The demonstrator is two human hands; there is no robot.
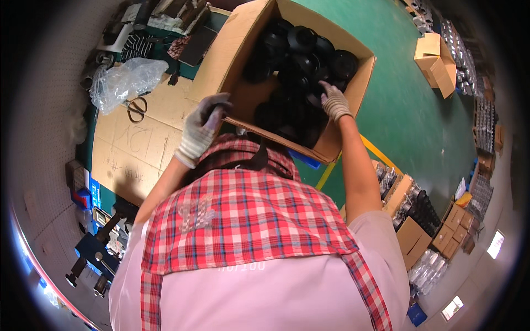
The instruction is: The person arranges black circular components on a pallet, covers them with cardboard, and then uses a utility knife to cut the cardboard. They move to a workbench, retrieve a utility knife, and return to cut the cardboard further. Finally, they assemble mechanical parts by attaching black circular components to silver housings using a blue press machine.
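Note:
A large open cardboard box (238,52) full of black round plastic parts (301,60) stands in front of me. My right hand (334,101), in a pale knit glove, reaches into the box and rests on the black parts; whether it grips one I cannot tell. My left hand (202,128), also gloved, is closed around a small dark object at the box's near left edge. A red checked apron over a pink shirt (248,220) fills the lower part of the view.
A flattened cardboard sheet (138,149) covers the bench on the left, with scissors (136,108) and a clear plastic bag (124,80) on it. Blue metal fixtures (96,251) sit at lower left. Cardboard boxes (436,60) and stacked parts line the green floor on the right.

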